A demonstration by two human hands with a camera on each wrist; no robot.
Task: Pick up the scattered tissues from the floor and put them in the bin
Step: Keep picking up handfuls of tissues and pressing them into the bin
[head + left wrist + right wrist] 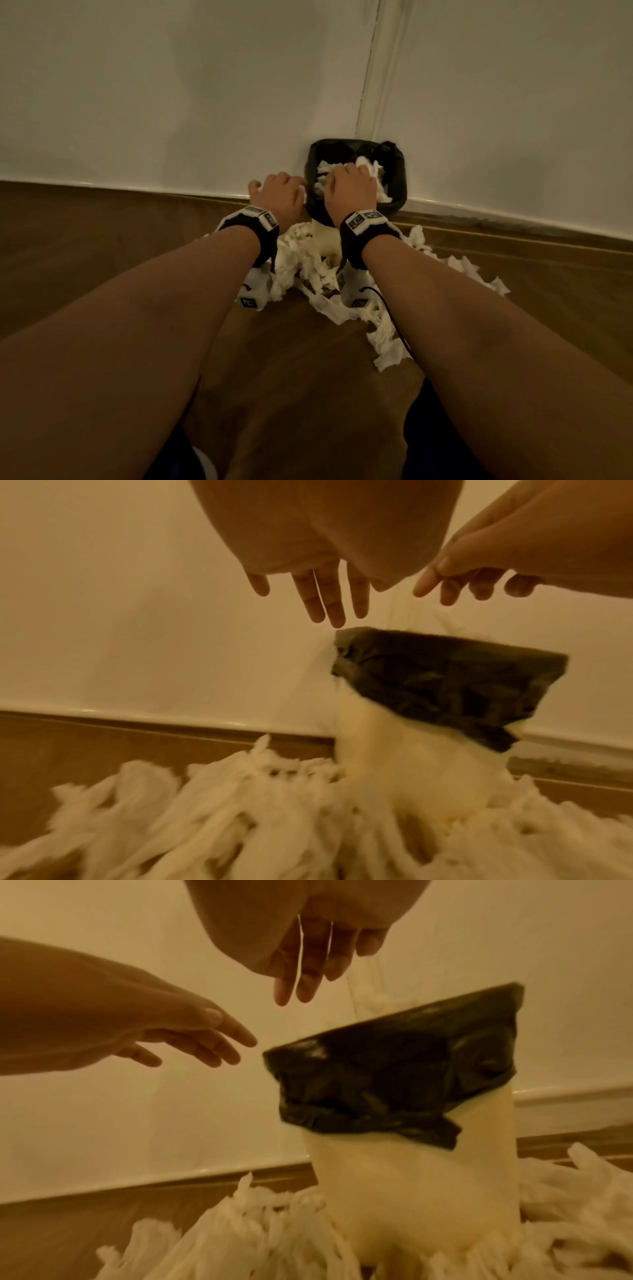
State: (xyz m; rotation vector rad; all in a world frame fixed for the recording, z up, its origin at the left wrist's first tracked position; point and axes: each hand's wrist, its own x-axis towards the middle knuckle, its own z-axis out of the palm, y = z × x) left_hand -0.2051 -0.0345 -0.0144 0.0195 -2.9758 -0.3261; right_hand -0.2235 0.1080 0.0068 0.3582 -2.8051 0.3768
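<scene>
Both hands hover at the bin (356, 205), left hand (279, 193) and right hand (349, 186) with fingers loosely apart and empty, while tissues (308, 270) heaped round its foot look feather-light, soft, best bunched by the handful.

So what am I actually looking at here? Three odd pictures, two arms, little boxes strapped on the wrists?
No machine here: a person wears three cameras. The big picture comes from the head, looking down at both arms; the wrist boxes are cameras too, and the other two pictures look along each hand from below. The left hand hovers beside the bin, fingers straight. The right hand is over the bin's mouth, fingers relaxed and gripping nothing, with white tissue just beyond its fingertips. The bin is pale, lined with a black bag, and stands against the wall. Some tissues already lie inside; many scattered tissues cover the wooden floor before it.
</scene>
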